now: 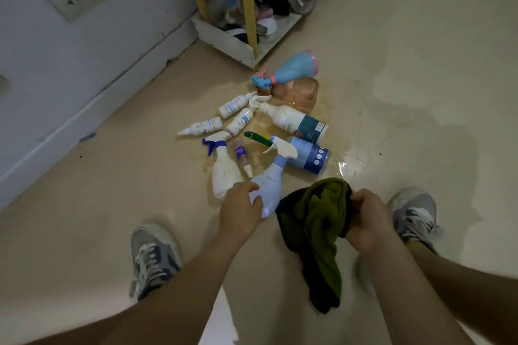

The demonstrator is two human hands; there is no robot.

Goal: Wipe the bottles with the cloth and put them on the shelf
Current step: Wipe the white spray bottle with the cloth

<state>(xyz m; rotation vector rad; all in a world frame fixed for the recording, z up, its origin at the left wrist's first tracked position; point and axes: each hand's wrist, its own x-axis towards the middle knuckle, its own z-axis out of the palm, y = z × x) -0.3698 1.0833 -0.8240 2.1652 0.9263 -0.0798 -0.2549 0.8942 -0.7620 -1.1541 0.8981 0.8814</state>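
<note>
Puddle water (347,167) could make the bottle (270,185) slip from my left hand's (241,208) curled grip; my right hand (367,219) bunches the cloth (316,221).

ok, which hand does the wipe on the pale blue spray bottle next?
Right. The right hand grips the green cloth, bunched just beside the pale blue spray bottle. The left hand is busy holding that bottle by its base, so it likely steadies while the right wipes.
</note>
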